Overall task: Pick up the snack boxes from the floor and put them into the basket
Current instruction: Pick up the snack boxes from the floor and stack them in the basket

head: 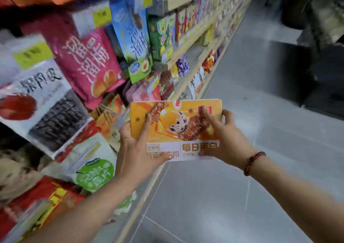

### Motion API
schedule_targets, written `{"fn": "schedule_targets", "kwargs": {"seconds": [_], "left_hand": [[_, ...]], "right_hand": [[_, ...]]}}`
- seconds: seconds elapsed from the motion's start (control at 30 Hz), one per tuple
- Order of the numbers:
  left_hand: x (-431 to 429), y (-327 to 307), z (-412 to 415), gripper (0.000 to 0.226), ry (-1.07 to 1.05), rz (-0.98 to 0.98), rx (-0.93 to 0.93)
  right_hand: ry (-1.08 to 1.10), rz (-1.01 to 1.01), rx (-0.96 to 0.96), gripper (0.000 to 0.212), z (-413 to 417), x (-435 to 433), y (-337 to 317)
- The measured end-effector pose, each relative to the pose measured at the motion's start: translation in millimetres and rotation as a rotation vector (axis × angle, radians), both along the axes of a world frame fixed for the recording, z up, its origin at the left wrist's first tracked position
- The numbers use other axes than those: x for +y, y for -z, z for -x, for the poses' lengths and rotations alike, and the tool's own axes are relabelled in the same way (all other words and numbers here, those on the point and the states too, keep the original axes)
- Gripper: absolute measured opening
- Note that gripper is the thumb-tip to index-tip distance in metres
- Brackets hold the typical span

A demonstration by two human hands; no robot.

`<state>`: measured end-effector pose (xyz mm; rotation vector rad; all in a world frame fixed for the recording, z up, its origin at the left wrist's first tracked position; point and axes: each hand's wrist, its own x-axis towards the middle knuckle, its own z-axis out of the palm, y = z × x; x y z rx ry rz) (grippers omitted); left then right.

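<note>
Head view, only one I have: snack box is up off the floor, held in the air in front of me beside the shelf of snack bags, printed orange face toward the camera, long side roughly level. Left hand grips the box's left end, with one finger stretched up across the front, the thumb along the bottom edge and the rest wrapped behind; it is closed round the box, not loose. Right hand grips the right end the same way: forefinger laid up the front toward the top, thumb near the bottom edge, other fingers curled behind the right edge. There is a red bead bracelet on the right wrist and a thin ring on the left hand. No basket in frame, and I see no other boxes on the visible floor; the frame is motion-blurred at the left. Handling, my read: a flat, thin carton that looks like glossy printed card, so probably light and fairly stiff across the face but easy to dent or crease at the corners if squeezed. The glossy skin may slide under dry fingers, so I'd pinch front-to-back at the short ends, as now, rather than press flat on the face. One hand at an end would likely carry it, thumb on the front, fingers behind. I'd lower it into the basket flat or on edge, not drop it, since the contents look like a brittle bar snack.
</note>
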<state>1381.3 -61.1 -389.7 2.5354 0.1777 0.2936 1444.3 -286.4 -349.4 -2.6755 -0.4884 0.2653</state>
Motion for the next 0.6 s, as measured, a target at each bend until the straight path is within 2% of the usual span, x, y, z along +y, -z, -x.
{"fn": "schedule_targets", "kwargs": {"seconds": [0.13, 0.27, 0.47, 0.6], "left_hand": [[5.0, -65.0, 32.5, 0.118, -0.059, -0.035, -0.120], [-1.2, -101.0, 65.6, 0.116, -0.167, -0.055, -0.191], [-38.9, -119.5, 116.3, 0.116, -0.383, -0.072, -0.281], [-53.6, -126.6, 174.9, 0.116, -0.565, -0.071, -0.233]], "right_hand": [[-0.078, -0.048, -0.114, 0.122, 15.3, 2.9, -62.0], [-0.187, -0.072, -0.192, 0.118, 26.4, 2.8, -101.8], [-0.415, -0.109, -0.289, 0.119, 40.2, -8.2, -127.9], [-0.595, -0.140, -0.287, 0.118, 66.4, 2.2, -131.2]]}}
